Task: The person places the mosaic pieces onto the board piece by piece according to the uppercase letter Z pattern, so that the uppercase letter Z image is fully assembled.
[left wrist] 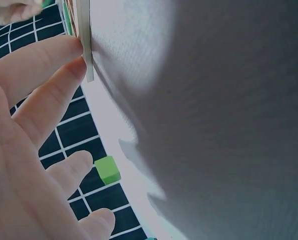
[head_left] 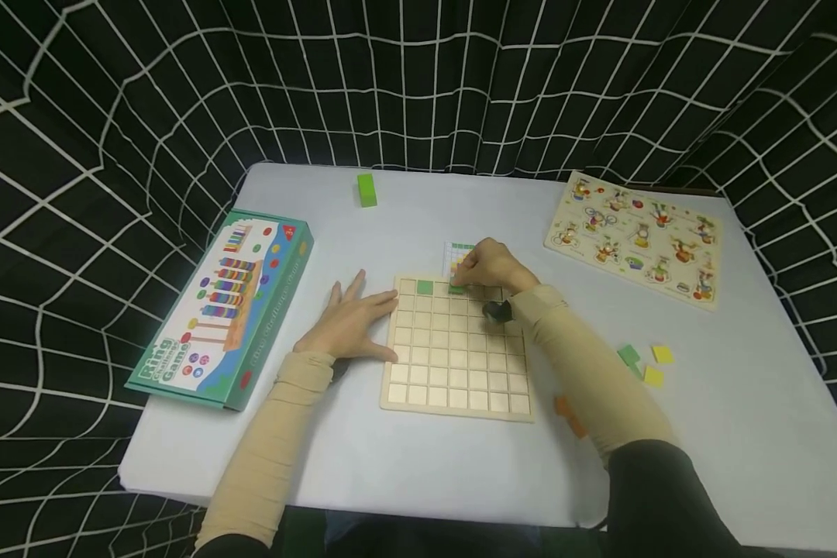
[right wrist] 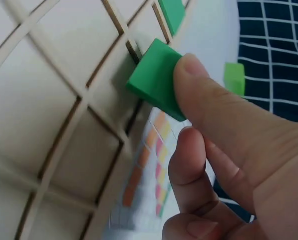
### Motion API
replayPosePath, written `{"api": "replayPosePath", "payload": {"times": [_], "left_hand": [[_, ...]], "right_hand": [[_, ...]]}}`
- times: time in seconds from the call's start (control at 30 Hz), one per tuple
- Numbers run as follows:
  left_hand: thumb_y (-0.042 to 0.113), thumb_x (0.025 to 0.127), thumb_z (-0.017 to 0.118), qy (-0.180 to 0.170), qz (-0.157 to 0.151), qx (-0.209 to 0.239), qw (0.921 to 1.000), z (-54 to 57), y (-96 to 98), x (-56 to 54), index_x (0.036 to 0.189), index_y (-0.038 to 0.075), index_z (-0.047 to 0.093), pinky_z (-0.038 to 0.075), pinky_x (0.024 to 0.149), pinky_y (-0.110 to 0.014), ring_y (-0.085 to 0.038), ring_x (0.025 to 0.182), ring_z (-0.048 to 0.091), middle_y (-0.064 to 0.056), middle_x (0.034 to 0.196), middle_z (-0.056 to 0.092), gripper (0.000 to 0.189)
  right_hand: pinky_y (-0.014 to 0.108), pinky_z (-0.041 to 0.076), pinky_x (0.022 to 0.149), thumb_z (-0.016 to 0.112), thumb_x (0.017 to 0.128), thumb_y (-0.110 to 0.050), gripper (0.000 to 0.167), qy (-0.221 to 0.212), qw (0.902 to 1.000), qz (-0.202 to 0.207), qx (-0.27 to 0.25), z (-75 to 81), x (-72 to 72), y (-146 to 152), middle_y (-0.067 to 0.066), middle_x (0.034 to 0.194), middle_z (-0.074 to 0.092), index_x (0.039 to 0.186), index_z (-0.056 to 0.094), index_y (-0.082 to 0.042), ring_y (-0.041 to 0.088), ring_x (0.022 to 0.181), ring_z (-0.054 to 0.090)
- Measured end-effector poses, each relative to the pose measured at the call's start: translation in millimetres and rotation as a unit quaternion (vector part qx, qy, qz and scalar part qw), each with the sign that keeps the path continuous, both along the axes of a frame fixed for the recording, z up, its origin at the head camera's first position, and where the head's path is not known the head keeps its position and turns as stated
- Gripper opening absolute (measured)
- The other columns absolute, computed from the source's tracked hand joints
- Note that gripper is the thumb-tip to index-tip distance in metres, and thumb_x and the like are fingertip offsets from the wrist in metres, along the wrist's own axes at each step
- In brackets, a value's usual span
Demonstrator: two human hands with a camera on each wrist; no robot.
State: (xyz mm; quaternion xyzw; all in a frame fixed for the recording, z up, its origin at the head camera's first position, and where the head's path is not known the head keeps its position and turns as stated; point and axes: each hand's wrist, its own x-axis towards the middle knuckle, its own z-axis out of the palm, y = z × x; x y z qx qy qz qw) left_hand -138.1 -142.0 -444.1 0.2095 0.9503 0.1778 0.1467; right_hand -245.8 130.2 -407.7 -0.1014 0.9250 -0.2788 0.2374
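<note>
A wooden grid board (head_left: pixel 439 359) lies in the middle of the table, with one green tile (head_left: pixel 425 287) in its far row. Between thumb and fingers my right hand (head_left: pixel 491 266) pinches a second green square tile (right wrist: pixel 154 75), held tilted over a cell of that same row. My left hand (head_left: pixel 342 324) has its fingers spread, and its thumb and index finger touch the board's left edge. Just beyond the board is a printed pattern card (head_left: pixel 459 250) with coloured squares, partly hidden by the right hand.
To the left lies a green Ring Challenge Game box (head_left: pixel 216 325). A bright green block (head_left: pixel 366 190) stands at the back, and a picture puzzle board (head_left: pixel 635 240) at the back right. Right of the grid are yellow tiles (head_left: pixel 663 354), green tiles (head_left: pixel 628 356) and orange tiles (head_left: pixel 570 415).
</note>
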Motion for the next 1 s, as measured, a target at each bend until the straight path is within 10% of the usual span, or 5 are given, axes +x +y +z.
{"api": "replayPosePath", "payload": {"times": [0.4,1.0], "left_hand": [[0.061,0.072,0.085,0.011,0.001,0.001,0.9999,-1.5,-0.8,1.2,0.155,0.015,0.047,0.005,0.121,-0.080,-0.048,0.162,0.001,0.002,0.168,0.038,0.103],[0.063,0.073,0.084,0.008,-0.007,-0.008,0.9999,3.2,-0.3,-0.1,0.156,0.016,0.045,0.006,0.121,-0.080,-0.048,0.162,0.000,0.003,0.169,0.036,0.103]], "right_hand": [[0.049,0.042,0.122,0.081,0.089,-0.024,0.024,-0.013,0.9992,0.022,0.032,-8.3,-3.4,-28,0.014,0.121,0.077,0.100,0.081,-0.003,0.030,0.126,0.063],[0.051,0.048,0.114,0.080,0.091,-0.025,0.029,0.029,0.9995,0.005,-0.009,1.7,11.3,20,0.017,0.131,0.073,0.112,0.080,-0.005,0.036,0.131,0.061]]}}
